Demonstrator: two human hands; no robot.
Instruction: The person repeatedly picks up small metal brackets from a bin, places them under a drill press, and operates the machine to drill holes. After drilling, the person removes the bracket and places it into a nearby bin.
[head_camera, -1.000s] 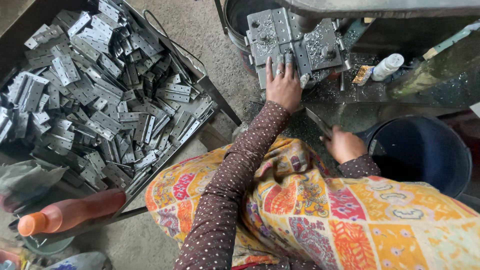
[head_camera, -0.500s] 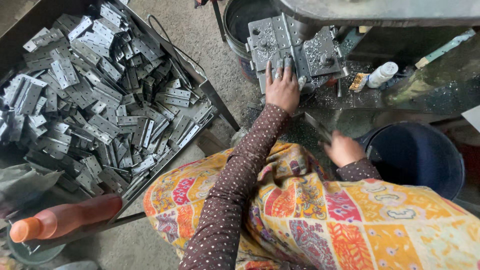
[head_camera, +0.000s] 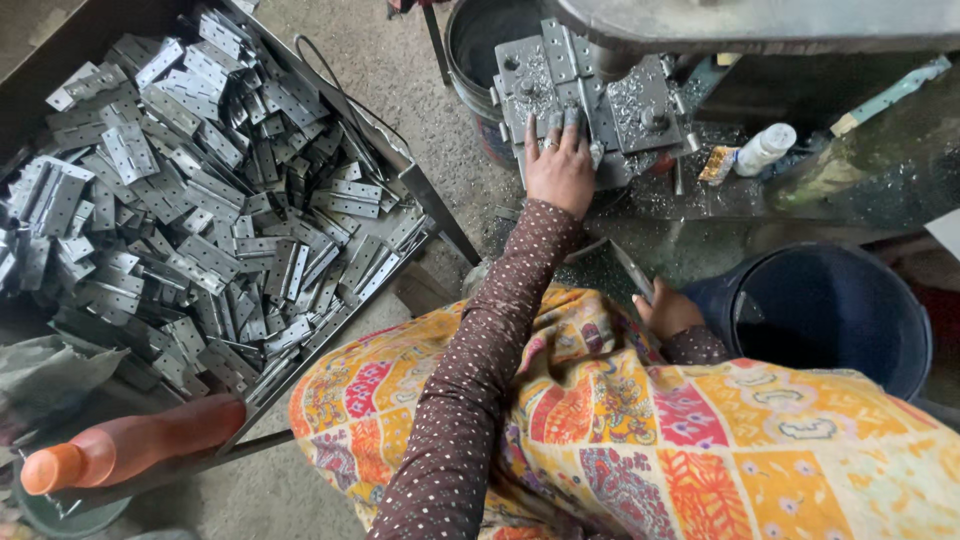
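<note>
The left hand (head_camera: 560, 165) lies flat, fingers together and stretched forward, pressing a metal hinge plate (head_camera: 560, 50) down on the steel jig block (head_camera: 640, 100) under the drill press column (head_camera: 615, 62), at the far middle of the scene. The hand grips nothing; it pins the plate by pressure alone. The right hand (head_camera: 668, 310) rests nearer, by the knee, curled loosely round a slim metal piece (head_camera: 632, 270) whose tip points far-left; how tight that hold is I cannot tell. To do this step well, judging from the set-up, the plate should sit square against the jig's stops, with the fingertips (head_camera: 555, 122) kept back from the spindle line and off the bright swarf (head_camera: 640, 90) scattered over the block. Steady downward pressure looks wiser than a sideways push, since chips under the plate could tilt it. A large tray (head_camera: 420, 190) of finished-looking grey hinges (head_camera: 200, 200) fills the left, a dark blue bucket (head_camera: 830, 310) stands on the right, and an orange bottle (head_camera: 130, 445) lies at the near left.
</note>
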